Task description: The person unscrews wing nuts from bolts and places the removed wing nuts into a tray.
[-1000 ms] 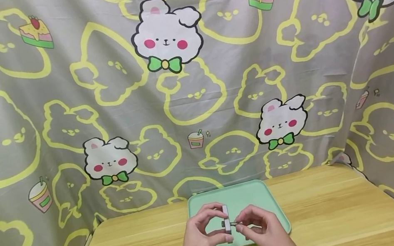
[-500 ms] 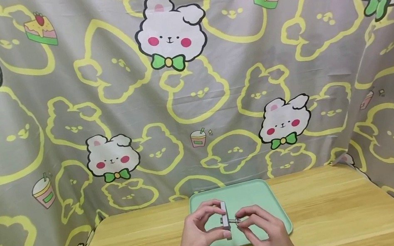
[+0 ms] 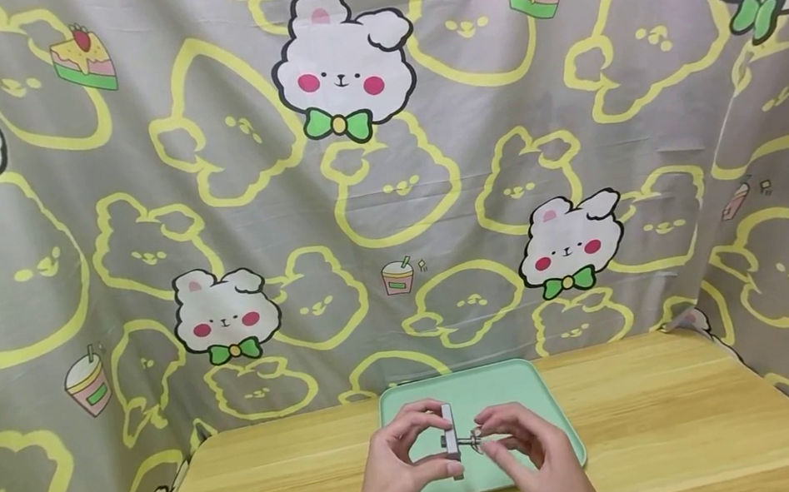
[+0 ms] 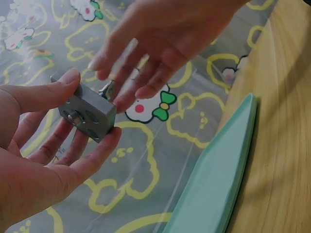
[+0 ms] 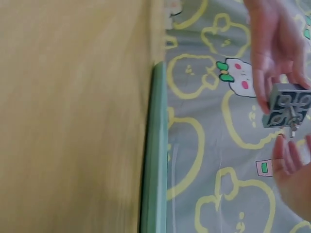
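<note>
My left hand (image 3: 400, 459) grips a small grey block (image 3: 450, 431) on edge between thumb and fingers, over the tray. Round recesses show on its faces in both wrist views. A metal bolt (image 3: 465, 441) runs through the middle, its head (image 4: 74, 118) on the side facing my left palm. On the shank's other end sits what looks like a wing nut (image 3: 476, 439). My right hand (image 3: 537, 453) is beside that end, thumb and fingers spread loosely around the nut; the left wrist view shows them apart, pinching nothing.
A mint-green tray (image 3: 555, 417) lies on the wood-grain table (image 3: 660, 410) under both hands. Behind and at both sides hangs a grey curtain (image 3: 442, 315) printed with white rabbits and yellow outlines.
The right fingers pinched at the bolt's end a second ago; now they have loosened and spread around the nut. The left hand keeps the block, nearly in place.
</note>
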Demonstrator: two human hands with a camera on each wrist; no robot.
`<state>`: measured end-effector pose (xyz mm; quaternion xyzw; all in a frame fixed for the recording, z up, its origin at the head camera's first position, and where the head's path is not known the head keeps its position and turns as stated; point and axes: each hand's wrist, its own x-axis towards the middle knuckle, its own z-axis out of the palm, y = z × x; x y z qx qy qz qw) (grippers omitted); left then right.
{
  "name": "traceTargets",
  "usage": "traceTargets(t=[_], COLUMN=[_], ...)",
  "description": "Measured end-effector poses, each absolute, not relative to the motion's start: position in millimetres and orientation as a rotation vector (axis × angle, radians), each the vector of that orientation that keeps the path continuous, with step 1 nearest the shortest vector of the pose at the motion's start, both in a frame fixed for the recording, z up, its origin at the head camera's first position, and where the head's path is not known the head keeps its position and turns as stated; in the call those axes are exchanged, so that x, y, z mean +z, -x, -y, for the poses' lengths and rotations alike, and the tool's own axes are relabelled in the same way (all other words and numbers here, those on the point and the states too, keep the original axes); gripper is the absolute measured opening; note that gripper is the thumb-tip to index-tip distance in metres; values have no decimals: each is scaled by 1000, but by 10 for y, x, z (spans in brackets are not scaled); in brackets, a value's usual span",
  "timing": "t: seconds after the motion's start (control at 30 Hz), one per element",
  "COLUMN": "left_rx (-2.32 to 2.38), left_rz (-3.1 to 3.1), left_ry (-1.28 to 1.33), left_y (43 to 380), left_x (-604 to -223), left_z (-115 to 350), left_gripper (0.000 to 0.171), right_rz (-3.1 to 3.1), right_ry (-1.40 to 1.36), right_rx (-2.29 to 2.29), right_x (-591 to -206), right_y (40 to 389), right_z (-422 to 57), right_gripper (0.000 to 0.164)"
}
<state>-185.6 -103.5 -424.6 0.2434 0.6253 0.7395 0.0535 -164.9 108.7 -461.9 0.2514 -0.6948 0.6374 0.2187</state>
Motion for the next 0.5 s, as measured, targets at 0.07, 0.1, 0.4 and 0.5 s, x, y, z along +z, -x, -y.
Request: traceTargets(t=[0.07, 0.1, 0.4, 0.5], left_rx=[2244, 2240, 2158, 2147], left_rz=[-1911, -1919, -2053, -2067], left_ry=[-749, -754, -769, -777], left_y=[1855, 1855, 1845, 1843], left_x=[-4243, -4242, -4261, -4272], left_z=[1024, 1018, 973, 959], left_gripper=[44, 45, 40, 39], right_rz=[1968, 1985, 2131, 2129], right_ry=[-533, -452, -239, -246], right_rx=[1975, 2076, 2530, 2553], right_x=[-4576, -4554, -4522, -4543], right_y=[1638, 1637, 1689, 1693], right_z=[-1106, -1118, -1208, -1216], right_gripper=[16, 19, 45, 44])
